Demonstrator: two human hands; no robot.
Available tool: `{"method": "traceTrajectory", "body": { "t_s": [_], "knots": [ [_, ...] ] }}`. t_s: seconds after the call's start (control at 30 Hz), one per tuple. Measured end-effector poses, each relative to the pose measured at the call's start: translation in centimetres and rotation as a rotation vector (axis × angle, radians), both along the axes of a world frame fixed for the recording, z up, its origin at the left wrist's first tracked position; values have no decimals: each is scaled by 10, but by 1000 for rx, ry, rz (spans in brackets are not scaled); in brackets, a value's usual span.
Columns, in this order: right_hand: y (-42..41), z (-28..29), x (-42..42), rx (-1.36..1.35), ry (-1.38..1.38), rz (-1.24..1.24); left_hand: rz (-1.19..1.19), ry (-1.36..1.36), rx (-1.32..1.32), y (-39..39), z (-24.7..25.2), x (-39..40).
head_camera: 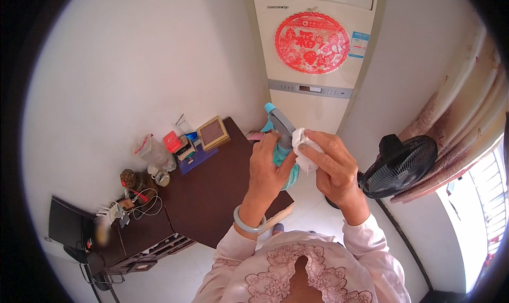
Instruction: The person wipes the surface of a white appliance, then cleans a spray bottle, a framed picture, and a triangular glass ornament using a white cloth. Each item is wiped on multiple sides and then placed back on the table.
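Observation:
My left hand (pixel 267 166) grips a teal spray bottle (pixel 292 177) around its neck, in front of my body. The bottle's grey and light-blue trigger head (pixel 280 122) sticks up above the fingers and tilts to the upper left. A white crumpled tissue or cloth (pixel 305 154) is pinched in my right hand (pixel 335 164), right beside the bottle's neck. Whether the tissue touches the bottle cannot be told. Part of the bottle's body is hidden behind my left hand.
A dark brown desk (pixel 206 191) runs along the left wall, bearing a framed box (pixel 213 133), a plastic bag (pixel 156 152), a mug (pixel 160 177) and tangled cables (pixel 153 203). A floor-standing air conditioner (pixel 310 116) stands ahead. At right are a black fan (pixel 399 168) and a curtain (pixel 449 124).

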State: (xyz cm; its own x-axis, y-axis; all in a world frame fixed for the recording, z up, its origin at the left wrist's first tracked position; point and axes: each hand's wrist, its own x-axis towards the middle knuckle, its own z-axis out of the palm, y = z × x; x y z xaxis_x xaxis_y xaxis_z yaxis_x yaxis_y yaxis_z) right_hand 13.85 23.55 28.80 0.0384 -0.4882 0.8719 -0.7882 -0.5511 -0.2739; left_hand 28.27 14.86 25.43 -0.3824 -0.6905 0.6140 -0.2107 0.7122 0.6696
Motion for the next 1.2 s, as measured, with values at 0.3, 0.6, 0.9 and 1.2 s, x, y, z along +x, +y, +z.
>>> {"method": "traceTrajectory", "body": {
  "t_s": [0.3,0.6,0.9,1.2],
  "knots": [
    [-1,-8,7,7,79,-81,115,14,-27,5,-2,-4],
    [-7,-19,5,-104,-60,-90,-111,27,144,12,0,-7],
    [-5,-11,5,-173,-208,-127,-575,224,442,14,-19,-6],
    [0,-3,9,-107,-370,-121,-798,291,522,7,-36,-1]
  ]
}}
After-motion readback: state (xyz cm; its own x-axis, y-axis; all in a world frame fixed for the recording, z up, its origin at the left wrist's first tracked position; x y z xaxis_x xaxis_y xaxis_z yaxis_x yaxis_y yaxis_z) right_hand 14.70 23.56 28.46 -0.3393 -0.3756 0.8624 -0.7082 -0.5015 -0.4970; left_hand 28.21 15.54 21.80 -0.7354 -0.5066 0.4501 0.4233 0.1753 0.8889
